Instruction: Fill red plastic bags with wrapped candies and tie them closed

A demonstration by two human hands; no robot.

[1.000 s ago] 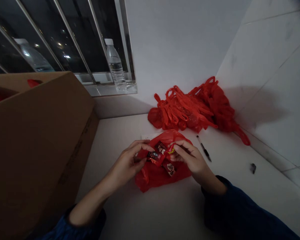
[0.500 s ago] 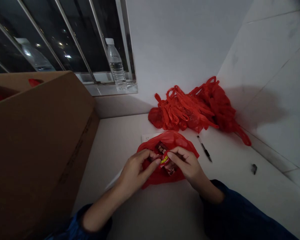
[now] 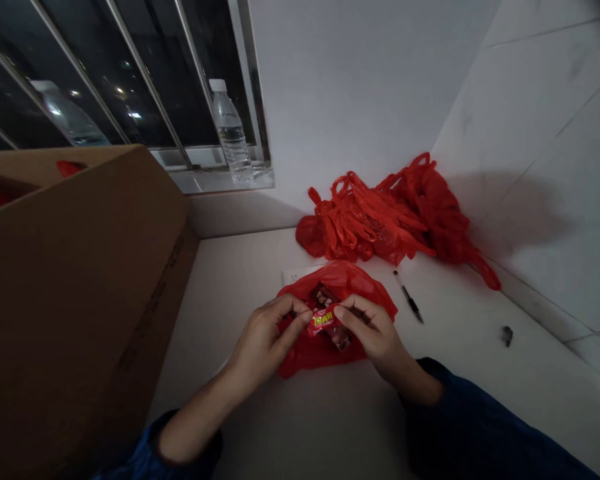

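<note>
A small red candy packet (image 3: 323, 321) with yellow lettering is stretched between my two hands, over an opened-out red plastic bag (image 3: 350, 280). My left hand (image 3: 267, 333) pinches its left end between thumb and forefinger. At the other end, the thumb and forefinger of my right hand (image 3: 375, 327) grip it. Beneath, inside the bag, lie a dark brown packet (image 3: 323, 295) and another brown-and-red packet (image 3: 342, 339), partly covered by the candy and my fingers.
Behind the bag, a heap of red plastic bags (image 3: 370, 213) rests against the wall. A black pen (image 3: 409, 297) and a small dark object (image 3: 506, 336) lie to the right. A large cardboard box (image 3: 80, 280) fills the left side; a water bottle (image 3: 233, 137) stands on the windowsill.
My left hand has shifted slightly left, so the candy packet is drawn out flatter and more of its lettering shows. My right hand has stayed almost in place.
</note>
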